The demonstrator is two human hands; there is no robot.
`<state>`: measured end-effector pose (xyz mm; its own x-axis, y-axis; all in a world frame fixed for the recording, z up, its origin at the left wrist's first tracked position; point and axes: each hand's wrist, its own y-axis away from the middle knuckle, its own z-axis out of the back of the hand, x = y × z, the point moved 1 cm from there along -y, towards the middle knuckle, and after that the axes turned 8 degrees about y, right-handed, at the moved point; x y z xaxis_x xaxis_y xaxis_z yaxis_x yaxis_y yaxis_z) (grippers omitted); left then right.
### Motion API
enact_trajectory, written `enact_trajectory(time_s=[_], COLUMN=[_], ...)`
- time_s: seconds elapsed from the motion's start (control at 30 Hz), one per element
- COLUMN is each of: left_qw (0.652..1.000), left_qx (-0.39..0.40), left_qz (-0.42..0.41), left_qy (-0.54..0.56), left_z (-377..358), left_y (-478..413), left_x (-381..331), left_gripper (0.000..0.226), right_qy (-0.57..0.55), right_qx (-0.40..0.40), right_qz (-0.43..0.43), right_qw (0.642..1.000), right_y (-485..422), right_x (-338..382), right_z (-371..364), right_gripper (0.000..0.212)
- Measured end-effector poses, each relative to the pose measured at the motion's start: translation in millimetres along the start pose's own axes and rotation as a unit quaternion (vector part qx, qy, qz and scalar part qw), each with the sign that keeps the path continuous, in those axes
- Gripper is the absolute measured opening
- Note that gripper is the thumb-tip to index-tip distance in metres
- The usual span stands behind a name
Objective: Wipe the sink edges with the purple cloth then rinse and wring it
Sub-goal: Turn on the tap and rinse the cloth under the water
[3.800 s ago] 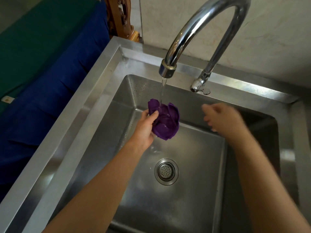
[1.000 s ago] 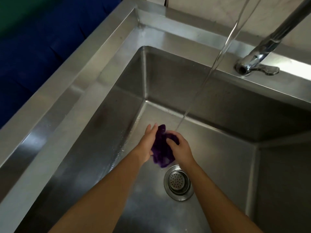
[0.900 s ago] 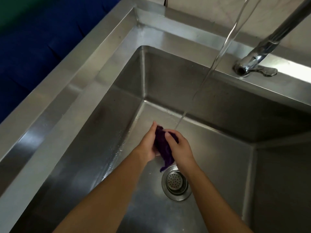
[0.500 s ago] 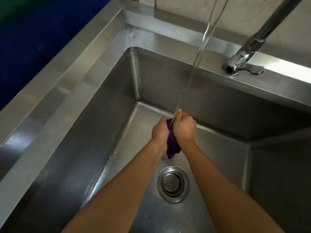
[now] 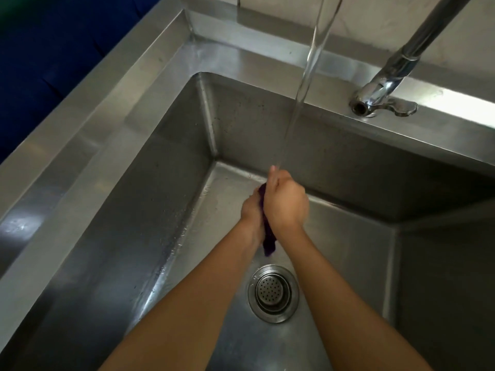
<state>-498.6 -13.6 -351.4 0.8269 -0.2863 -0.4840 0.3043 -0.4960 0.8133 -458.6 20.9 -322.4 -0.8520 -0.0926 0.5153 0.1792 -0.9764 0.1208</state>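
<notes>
Purple cloth (image 5: 268,241) squeezed in grip of left hand (image 5: 251,210), right hand (image 5: 286,203), mid-basin, clear of sink (image 5: 112,124) walls.

Both hands are squeezing the purple cloth (image 5: 268,238) inside the steel sink (image 5: 150,108): the right hand (image 5: 285,204) is gripping over it, the left hand (image 5: 251,210) pressing from nine o'clock. Water (image 5: 308,68) is streaming down onto the right knuckles, possibly the cloth too. The drain strainer (image 5: 273,293) is sitting at six o'clock, the tap base (image 5: 383,100) at one o'clock.
</notes>
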Motion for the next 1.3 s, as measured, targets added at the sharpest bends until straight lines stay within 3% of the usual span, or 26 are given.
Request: enact_trajectory(time_s=[0.17, 0.4, 0.53, 0.67, 0.77, 0.87, 0.93, 1.0, 1.1, 1.2, 1.3], left_qw=[0.994, 0.982, 0.966, 0.954, 0.947, 0.944, 0.941, 0.942, 0.972, 0.992, 0.996], left_qx=[-0.021, -0.039, -0.087, -0.074, -0.077, -0.071, -0.063, -0.036, 0.021, 0.076, 0.08], left_qz=[-0.072, -0.17, -0.216, -0.24, -0.246, -0.256, -0.275, -0.283, -0.219, -0.087, -0.004], left_qy=[-0.074, -0.077, -0.109, -0.163, -0.194, -0.193, -0.189, -0.178, -0.088, 0.059, 0.044], left_z=[9, 14, 10, 6, 7, 6, 2, 0, 6, 16, 26], left_y=[-5, -1, 3, 7, 5, 11, 17, 18, 14, 16, 14], left_x=[7, -8, -14, -17, -17, -16, -15, -11, -6, -12, -17], left_gripper=[0.045, 0.042, 0.054, 0.062, 0.061, 0.057, 0.053, 0.046, 0.036, 0.047, 0.054], right_qy=[0.004, -0.204, -0.14, -0.096, -0.06, -0.085, -0.171, -0.302, -0.369, -0.412, -0.425], right_qx=[0.081, 0.198, 0.099, -0.007, -0.045, -0.021, 0.029, 0.074, 0.095, 0.11, 0.162], right_qz=[0.004, 0.061, 0.107, 0.051, 0.056, 0.047, -0.003, -0.083, -0.145, -0.077, -0.005], right_qw=[0.997, 0.957, 0.979, 0.994, 0.996, 0.995, 0.985, 0.947, 0.913, 0.901, 0.891], right_y=[-29, -14, 18, 17, 14, 12, 8, 5, -2, -3, 8], right_x=[-15, -35, -22, -14, -12, -15, -20, -22, -22, -19, -15], right_z=[-9, -1, -4, -4, 0, 1, -2, -2, 7, 19, 28], right_gripper=[0.046, 0.03, 0.019, 0.039, 0.042, 0.041, 0.04, 0.04, 0.045, 0.034, 0.02])
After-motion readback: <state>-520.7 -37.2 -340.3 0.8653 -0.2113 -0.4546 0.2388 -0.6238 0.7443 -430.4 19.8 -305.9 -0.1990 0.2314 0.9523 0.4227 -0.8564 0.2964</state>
